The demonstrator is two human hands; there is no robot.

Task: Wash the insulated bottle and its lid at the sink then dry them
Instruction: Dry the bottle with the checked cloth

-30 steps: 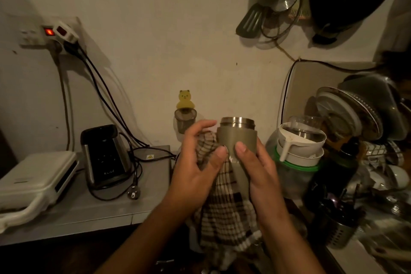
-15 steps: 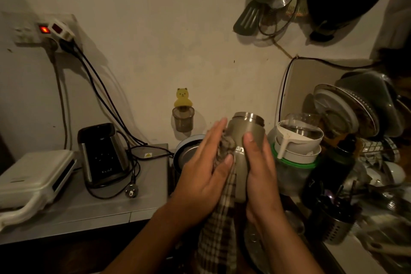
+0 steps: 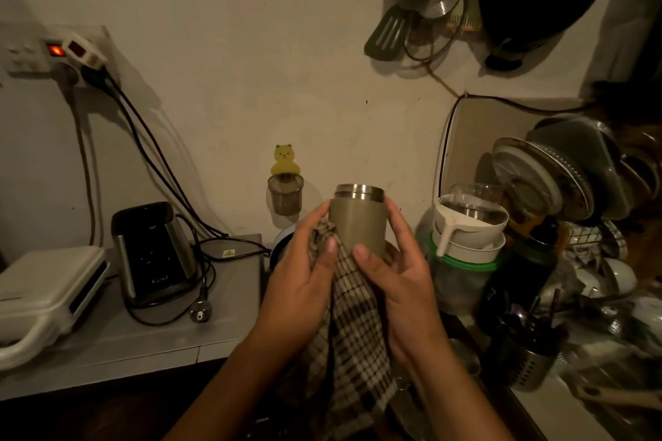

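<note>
The bottle (image 3: 358, 222) stands upright between your hands, steel mouth up. Your right hand (image 3: 397, 283) wraps its right side; your left hand (image 3: 304, 283) grips the checked cloth (image 3: 354, 340) against its left.

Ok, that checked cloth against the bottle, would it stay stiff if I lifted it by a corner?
Probably not: the checked cloth hangs in loose folds, so it looks floppy. It bunches under the left hand against the bottle, so it likely conforms easily.
</note>
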